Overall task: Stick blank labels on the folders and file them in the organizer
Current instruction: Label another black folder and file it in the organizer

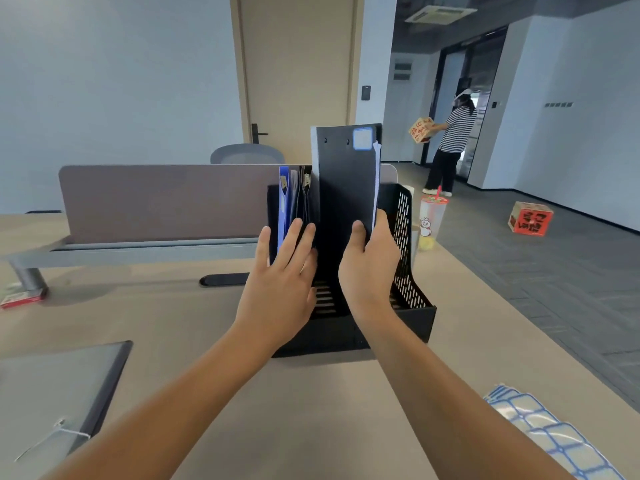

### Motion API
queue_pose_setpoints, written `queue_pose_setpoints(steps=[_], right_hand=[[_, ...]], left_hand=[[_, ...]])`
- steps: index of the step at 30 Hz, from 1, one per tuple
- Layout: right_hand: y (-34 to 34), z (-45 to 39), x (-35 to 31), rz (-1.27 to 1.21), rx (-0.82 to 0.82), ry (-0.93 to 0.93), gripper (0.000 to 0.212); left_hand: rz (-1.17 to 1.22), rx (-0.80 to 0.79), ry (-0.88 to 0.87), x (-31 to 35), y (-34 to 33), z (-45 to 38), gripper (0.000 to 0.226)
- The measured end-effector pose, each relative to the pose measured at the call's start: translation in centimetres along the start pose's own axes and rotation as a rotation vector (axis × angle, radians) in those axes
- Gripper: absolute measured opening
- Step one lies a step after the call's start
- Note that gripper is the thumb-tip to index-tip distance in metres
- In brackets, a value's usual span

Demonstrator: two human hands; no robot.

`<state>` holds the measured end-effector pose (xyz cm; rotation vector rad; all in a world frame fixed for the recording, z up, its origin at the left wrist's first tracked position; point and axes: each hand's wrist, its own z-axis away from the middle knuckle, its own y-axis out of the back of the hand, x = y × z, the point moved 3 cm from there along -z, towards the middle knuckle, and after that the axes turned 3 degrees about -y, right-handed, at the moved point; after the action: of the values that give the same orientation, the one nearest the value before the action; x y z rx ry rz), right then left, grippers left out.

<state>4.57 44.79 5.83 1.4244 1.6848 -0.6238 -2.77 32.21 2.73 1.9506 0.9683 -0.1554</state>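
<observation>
At the far left of the desk [173,323] a small red box [22,299] lies near the divider's foot, and nearer you a grey folder [59,386] with a string tie lies flat at your left elbow, apparently not yet filed; whether it carries a label you cannot tell from here. Your left hand [282,271] is spread wide, fingers straight, resting against the folders already standing in the left compartments of the black organizer [408,306]: a blue folder [283,202] and a few dark ones [303,199] just beside it, upright and packed close. It looks as though you are holding them back to keep the next slot free. Just to the right, your right hand [369,261] grips the black folder [346,188] by its lower right edge, thumb on the front face and fingers curled behind. That folder stands upright, long axis vertical, with a blue-bordered blank label [362,138] stuck at its top right corner and white pages showing along its right edge. Its lower end is already inside the organizer, between the standing folders and the perforated right wall, and most of it rises well above the rim. The move ahead turns on that vertical line: the slot lies straight below your right hand, so lower the folder without tilting it. Further right a drink cup [431,216] stands just beside the organizer, and at your right forearm lie the sheets of blank labels [540,431].
</observation>
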Motion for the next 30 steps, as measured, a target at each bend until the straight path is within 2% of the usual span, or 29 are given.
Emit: queue_pose_setpoints(steps=[6,11,17,22,27,30], right_hand=[[-3.9,-1.1,1.7,-0.063,-0.057,0.002,0.020],[-5.3,-2.0,2.8,-0.113,-0.119,0.042,0.018],[-5.3,-1.3,3.2,-0.169,-0.295,0.115,0.029],[-5.7,-1.4,3.8,-0.202,-0.264,0.090,0.028],[-6.1,0.9,4.8,-0.177,-0.353,0.095,0.041],[-5.5,2.0,6.0,-0.179,-0.410,0.030,0.042]], left_hand=[[0.051,0.052,-0.045,-1.2,-1.0,0.5,0.063],[0.048,0.052,-0.052,-1.5,-2.1,0.8,0.071],[0.111,0.048,0.021,-1.7,-3.0,1.8,0.081],[0.186,0.068,0.074,-1.6,-3.1,2.6,0.083],[0.267,0.046,0.132,-1.9,-3.4,2.9,0.083],[0.392,0.048,0.186,-1.8,-3.8,3.1,0.085]])
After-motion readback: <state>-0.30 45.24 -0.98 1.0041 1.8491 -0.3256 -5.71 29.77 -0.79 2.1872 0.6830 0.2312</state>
